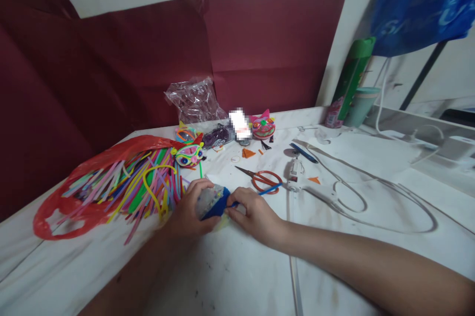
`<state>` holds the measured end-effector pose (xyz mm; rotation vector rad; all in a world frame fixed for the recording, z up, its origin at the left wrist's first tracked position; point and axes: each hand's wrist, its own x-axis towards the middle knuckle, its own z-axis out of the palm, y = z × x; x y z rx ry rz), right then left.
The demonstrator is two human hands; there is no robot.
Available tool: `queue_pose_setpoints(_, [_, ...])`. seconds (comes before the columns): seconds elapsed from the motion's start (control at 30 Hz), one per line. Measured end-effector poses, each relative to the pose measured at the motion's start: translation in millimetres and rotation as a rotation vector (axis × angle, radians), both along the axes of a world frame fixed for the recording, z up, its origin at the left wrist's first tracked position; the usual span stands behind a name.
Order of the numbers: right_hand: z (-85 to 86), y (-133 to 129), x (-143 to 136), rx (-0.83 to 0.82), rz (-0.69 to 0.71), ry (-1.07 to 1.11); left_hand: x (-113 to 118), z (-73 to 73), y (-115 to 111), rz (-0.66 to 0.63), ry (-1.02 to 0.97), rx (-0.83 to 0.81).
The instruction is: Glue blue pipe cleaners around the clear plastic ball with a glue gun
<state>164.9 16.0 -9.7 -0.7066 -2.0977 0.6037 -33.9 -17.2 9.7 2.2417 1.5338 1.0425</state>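
Note:
My left hand (192, 212) is closed around a rounded, partly clear piece (208, 201) with a blue side, near the middle of the table. From the right, my right hand (249, 211) pinches a blue pipe cleaner (270, 189) at the blue side of that piece. The strip's free end sticks out to the right above my wrist. Orange-handled scissors (265, 180) lie just beyond my right hand. A white hot glue gun (311, 188) rests to the right, with a clear glue stick (293, 266) reaching toward the front.
Many coloured pipe cleaners (129, 182) lie on a red plastic bag (48, 207) at left. Finished colourful animal faces, a yellow one (188, 155) and a pink one (263, 128), sit behind. A blue cutter (303, 153), orange scraps (248, 153), a looping cable (393, 229) and a green can (352, 78) are around.

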Motion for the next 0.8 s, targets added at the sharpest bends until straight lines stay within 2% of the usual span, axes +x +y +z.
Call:
queue_pose_setpoints(0.33, [1.6, 10.9, 3.1, 0.038, 0.012, 0.061, -7.6, -15.7, 3.2, -0.021, -0.198, 0.05])
queue_pose_setpoints(0.8, [2.6, 9.8, 3.4, 0.031, -0.004, 0.023, -3.3, -15.8, 1.9, -0.078, -0.136, 0.043])
